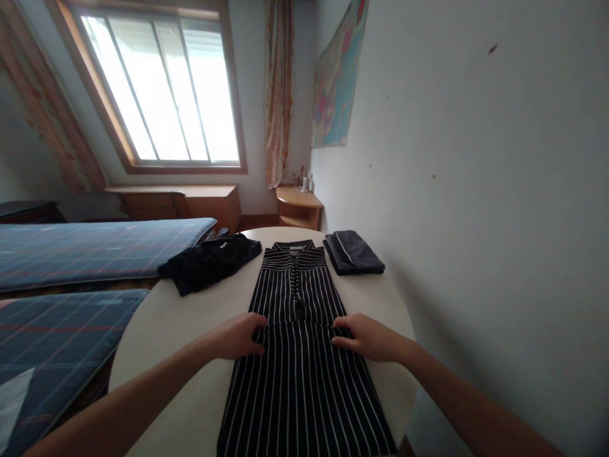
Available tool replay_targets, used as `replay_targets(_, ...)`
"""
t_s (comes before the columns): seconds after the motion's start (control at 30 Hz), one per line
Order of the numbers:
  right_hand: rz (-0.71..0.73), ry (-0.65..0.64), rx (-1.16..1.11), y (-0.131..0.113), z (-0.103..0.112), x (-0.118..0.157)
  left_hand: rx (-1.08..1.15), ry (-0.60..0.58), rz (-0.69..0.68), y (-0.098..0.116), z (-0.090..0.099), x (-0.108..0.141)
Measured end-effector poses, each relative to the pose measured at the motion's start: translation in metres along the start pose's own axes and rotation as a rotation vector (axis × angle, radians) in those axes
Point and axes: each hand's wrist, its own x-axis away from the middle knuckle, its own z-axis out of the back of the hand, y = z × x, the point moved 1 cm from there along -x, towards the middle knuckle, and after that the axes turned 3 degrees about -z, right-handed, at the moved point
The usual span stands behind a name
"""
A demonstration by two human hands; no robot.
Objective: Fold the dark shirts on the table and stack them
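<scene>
Head view: striped shirt (304, 387) laid lengthwise on the white desk (176, 336), collar (289, 246) at the far end, near end cropped from sight. At the shirt's left side, left hand (240, 335); at its right side, right hand (371, 336); well apart from each other, both touching the cloth at opposite ends of a crosswise line, thumb and forefinger visibly parted on each, firmness of any grip impossible to tell. Chief risk, in judgement: unequal pull between the hands, with resulting skew of the crosswise line and diagonal creasing over the stripes. Second: slippage from the fingertips, through too little cloth between thumb and finger. Third: bunching at the placket (295, 289), midway across the shirt's collar half, through inward pressure from both sides. Also possible: disturbance of the dark folded garment (359, 252), just beside the shirt's far right, or the crumpled black garment (209, 261), near its far left, through too wide a sweep.
</scene>
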Motion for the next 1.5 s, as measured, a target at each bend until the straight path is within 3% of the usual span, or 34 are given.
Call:
replay_targets(0.27, 0.081, 0.054, -0.06, 0.001, 0.023, 0.005, 0.141, 0.084, -0.107, -0.007, 0.016, 0.001)
replay_targets(0.43, 0.129, 0.134, -0.066, -0.003, 0.056, -0.004, 0.22, 0.197, -0.186, -0.006, 0.05, -0.012)
replay_targets(0.6, 0.181, 0.298, -0.032, 0.005, 0.097, -0.038, 0.217, 0.351, -0.271, -0.011, 0.101, -0.043)
replay_targets(0.73, 0.193, 0.401, 0.016, 0.014, 0.113, -0.08, 0.213, 0.447, -0.233, -0.03, 0.118, -0.087)
replay_targets(0.8, 0.166, 0.387, 0.047, 0.02, 0.11, -0.102, 0.15, 0.474, -0.172, -0.042, 0.112, -0.109)
replay_targets(0.9, 0.083, 0.364, 0.087, 0.032, 0.093, -0.131, 0.086, 0.496, -0.1, -0.056, 0.089, -0.136)
replay_targets(1.07, -0.018, 0.263, 0.072, 0.056, 0.049, -0.16, -0.024, 0.482, -0.005, -0.064, 0.041, -0.152)
replay_targets(1.17, -0.044, 0.284, 0.055, 0.064, 0.03, -0.164, -0.092, 0.494, 0.018, -0.064, 0.027, -0.152)
replay_targets(1.3, -0.042, 0.313, 0.034, 0.065, 0.021, -0.158, -0.161, 0.461, 0.041, -0.064, 0.025, -0.145)
replay_targets(1.5, 0.042, 0.164, 0.026, 0.044, 0.013, -0.118, -0.21, 0.314, -0.026, -0.05, 0.022, -0.101)
